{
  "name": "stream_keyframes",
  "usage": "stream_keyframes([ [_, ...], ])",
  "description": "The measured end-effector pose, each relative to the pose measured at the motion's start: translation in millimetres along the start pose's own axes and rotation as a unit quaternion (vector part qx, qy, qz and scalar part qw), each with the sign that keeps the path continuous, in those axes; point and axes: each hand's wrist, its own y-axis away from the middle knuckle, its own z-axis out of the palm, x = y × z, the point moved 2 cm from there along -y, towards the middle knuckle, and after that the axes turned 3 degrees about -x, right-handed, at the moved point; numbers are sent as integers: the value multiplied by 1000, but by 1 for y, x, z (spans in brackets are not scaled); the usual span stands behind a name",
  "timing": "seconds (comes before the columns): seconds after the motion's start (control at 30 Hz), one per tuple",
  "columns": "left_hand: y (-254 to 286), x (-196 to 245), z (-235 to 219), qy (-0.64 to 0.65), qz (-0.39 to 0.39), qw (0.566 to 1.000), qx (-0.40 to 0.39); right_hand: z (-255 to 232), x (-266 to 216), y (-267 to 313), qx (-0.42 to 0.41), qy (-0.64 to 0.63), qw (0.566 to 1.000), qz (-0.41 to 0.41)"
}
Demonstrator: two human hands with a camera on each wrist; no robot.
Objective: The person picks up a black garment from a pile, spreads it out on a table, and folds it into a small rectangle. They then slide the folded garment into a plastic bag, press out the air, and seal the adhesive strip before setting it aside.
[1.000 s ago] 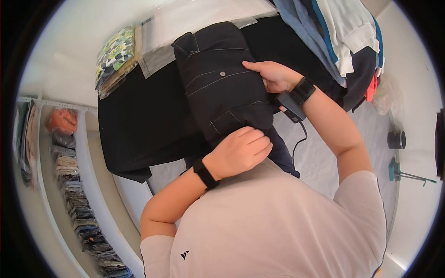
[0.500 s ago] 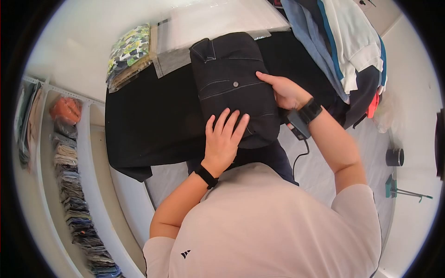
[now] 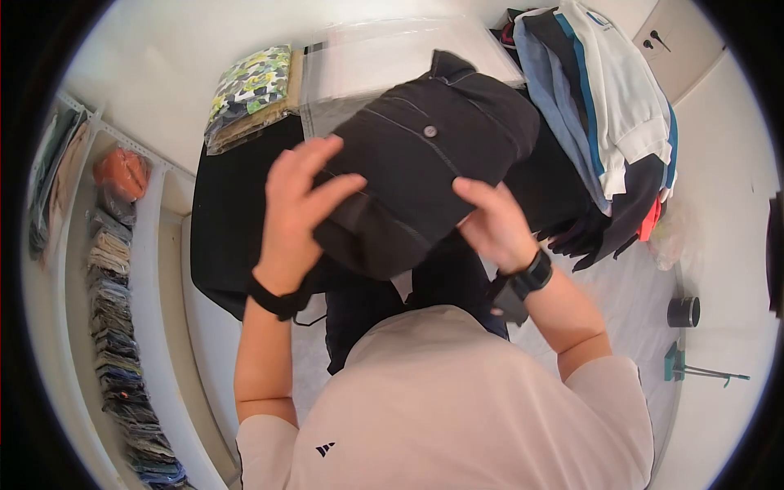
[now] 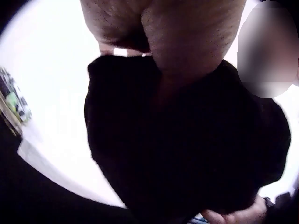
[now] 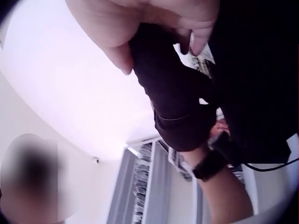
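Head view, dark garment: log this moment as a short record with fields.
item: dark garment, folded, light stitching, one round button
left hand: fingers spread at the garment's left edge
right hand: grip on the near right edge, thumb on top
far side: patterned bundle at left, clear plastic packaging beside it
right side: white sweatshirt among hanging clothes
left side: shelf unit with stacked clothing

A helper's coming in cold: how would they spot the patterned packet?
Find the black-covered table. At its far left corner, beside the clear plastic sheets, lies the patterned packet. Green, yellow and white print marks it from the tan packets beneath.
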Motion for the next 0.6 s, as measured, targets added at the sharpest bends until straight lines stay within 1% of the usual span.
stream_keyframes([
  [0.07, 4, -22, -16, -44, -74, 996, -5, 5, 25, 13, -32, 30, 994, 97],
  [0.1, 7, -30, -21, -28, -155, 987, -32, 4, 34, 21, -83, 120, 978, 151],
  [0.13, 20, -45, -24, -84, -210, 973, -48, 1, 41, 28, -135, 207, 948, 203],
  [0.17, 38, -61, -30, -99, -236, 966, -42, -13, 46, 35, -231, 314, 880, 271],
  [0.2, 52, -71, -35, -113, -262, 958, -35, -25, 48, 43, -295, 372, 830, 294],
  [0.23, 58, -69, -39, -117, -279, 953, -14, -19, 34, 44, -296, 399, 815, 298],
  [0.27, 60, -64, -39, -119, -281, 952, -14, -10, 16, 44, -298, 427, 799, 301],
  [0.33, 55, -44, -30, -46, -236, 971, -17, -6, -8, 34, -251, 458, 837, 165],
  [0.37, 45, -30, -23, -31, -201, 978, -32, -4, -20, 25, -250, 480, 838, 69],
  [0.4, 39, -19, -13, -21, -176, 982, -59, -1, -31, 16, -196, 499, 842, 60],
  [0.43, 35, -11, 0, 4, -150, 985, -85, -6, -37, 3, -194, 599, 776, -39],
  [0.47, 31, -2, 10, 13, -137, 982, -129, -11, -39, -6, -187, 685, 690, -138],
  [0.5, 29, 7, 22, 32, -136, 977, -158, -15, -34, -7, -189, 686, 689, -140],
  [0.53, 30, 12, 33, 14, -130, 968, -215, -19, -25, -8, -198, 748, 622, -121],
  [0.57, 33, 16, 41, -8, -135, 961, -241, -25, -16, -8, -205, 803, 550, -102],
  [0.6, 38, 16, 49, -31, -139, 953, -268, -36, -5, -8, -211, 830, 515, -33],
])
